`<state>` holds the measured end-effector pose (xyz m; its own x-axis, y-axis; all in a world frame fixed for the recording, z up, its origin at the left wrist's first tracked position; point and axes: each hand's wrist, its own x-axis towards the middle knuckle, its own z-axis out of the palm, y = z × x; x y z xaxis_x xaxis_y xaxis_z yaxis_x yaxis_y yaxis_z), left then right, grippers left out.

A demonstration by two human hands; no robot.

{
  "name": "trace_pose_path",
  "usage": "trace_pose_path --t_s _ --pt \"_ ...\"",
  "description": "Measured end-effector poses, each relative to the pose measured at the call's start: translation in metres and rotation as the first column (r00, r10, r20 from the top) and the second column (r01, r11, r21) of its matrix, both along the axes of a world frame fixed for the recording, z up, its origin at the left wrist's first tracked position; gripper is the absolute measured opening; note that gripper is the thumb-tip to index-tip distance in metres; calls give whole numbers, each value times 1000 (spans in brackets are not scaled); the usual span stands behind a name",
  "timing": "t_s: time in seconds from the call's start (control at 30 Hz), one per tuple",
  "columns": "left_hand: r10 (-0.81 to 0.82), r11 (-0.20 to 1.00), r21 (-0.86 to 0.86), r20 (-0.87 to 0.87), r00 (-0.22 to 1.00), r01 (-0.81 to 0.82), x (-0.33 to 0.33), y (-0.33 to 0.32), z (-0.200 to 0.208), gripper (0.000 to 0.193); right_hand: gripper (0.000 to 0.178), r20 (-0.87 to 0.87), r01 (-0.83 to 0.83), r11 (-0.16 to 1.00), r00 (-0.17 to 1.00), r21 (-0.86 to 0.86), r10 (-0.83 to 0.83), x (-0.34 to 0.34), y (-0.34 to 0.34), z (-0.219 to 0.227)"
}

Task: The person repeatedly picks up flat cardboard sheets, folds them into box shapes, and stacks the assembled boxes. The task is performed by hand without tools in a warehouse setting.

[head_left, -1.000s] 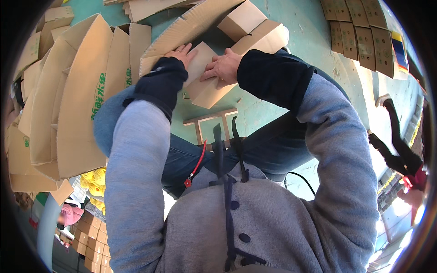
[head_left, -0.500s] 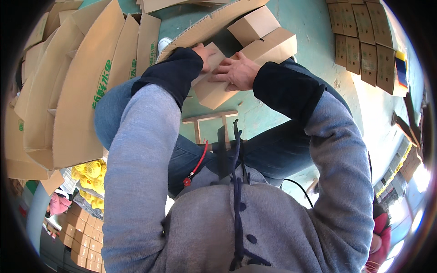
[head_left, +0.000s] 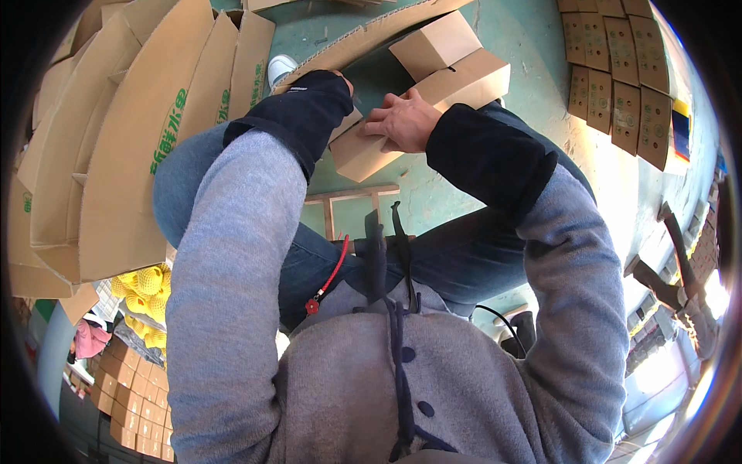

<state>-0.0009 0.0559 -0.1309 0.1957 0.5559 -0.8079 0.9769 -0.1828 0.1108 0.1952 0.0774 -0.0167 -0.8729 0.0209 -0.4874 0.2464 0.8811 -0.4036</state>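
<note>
A brown cardboard box [head_left: 475, 81] stands between my knees, with its long corrugated side panel [head_left: 363, 37] raised on the far left. My right hand [head_left: 408, 122] has its fingers bent over the box's near folded part [head_left: 362, 157], gripping the cardboard. Of my left hand [head_left: 346, 80] only a sliver shows past the dark cuff. It reaches down at the inner left side of the box, and its fingers are hidden. A dark opening shows between the raised panel and the folded cardboard.
Large open cartons [head_left: 127, 147] with green print stand close on my left. Yellow foam-netted pieces [head_left: 143, 290] lie behind them. Stacked cartons [head_left: 618, 69] rise at the far right. A small wooden frame [head_left: 352, 193] is on the green floor before me. A white shoe [head_left: 282, 68] shows beyond the box.
My left hand has moved deeper down by the box's inner left side, so its fingers no longer show. My right hand's fingers have drawn in and bent more.
</note>
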Motion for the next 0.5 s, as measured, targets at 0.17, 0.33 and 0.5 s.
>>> trace_pose_path --t_s 0.17,0.33,0.5 --pt "-53 998 34 -27 998 54 -3 -10 -31 35 44 -151 19 1000 988 -12 -21 -7 14 -26" --pt "-85 992 80 -109 990 94 24 -20 34 34 47 -258 35 999 966 34 -25 -11 22 -67" --pt "-126 991 -59 -35 991 123 68 8 148 35 37 -241 210 978 950 21 -199 -9 19 -92"
